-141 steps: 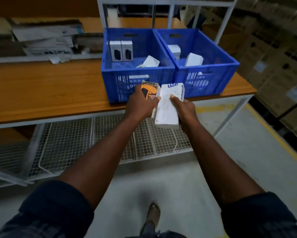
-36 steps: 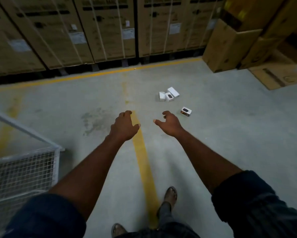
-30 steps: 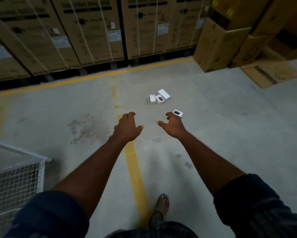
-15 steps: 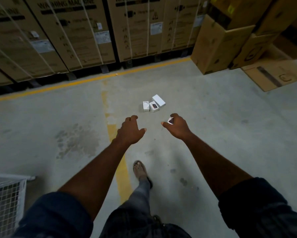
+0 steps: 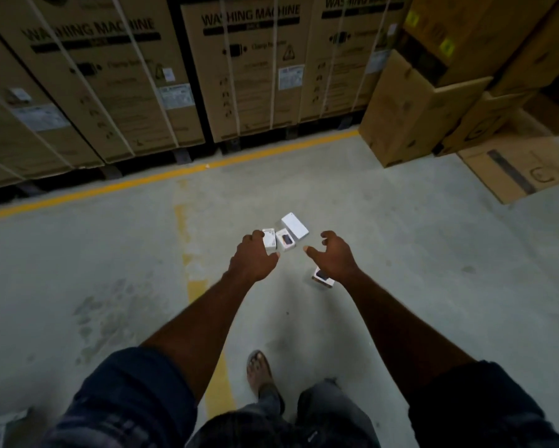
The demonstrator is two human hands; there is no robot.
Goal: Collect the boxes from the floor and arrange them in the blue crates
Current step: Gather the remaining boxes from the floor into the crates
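While one foot (image 5: 258,370) stands on the floor (image 5: 433,270), left hand (image 5: 254,258) and right hand (image 5: 334,257) hang empty, fingers loosely curled. Lone box (image 5: 321,279) below right wrist; three boxes (image 5: 285,240) clustered just beyond; cartons (image 5: 249,76) behind.

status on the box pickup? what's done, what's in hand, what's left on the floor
Done: cannot tell from this view; the blue crates are out of frame.
In hand: nothing. The left hand and right hand are empty, fingers loosely curled, reaching down.
Left: four boxes lie on the floor: three clustered boxes just ahead of the hands and a lone box partly hidden by the right wrist.
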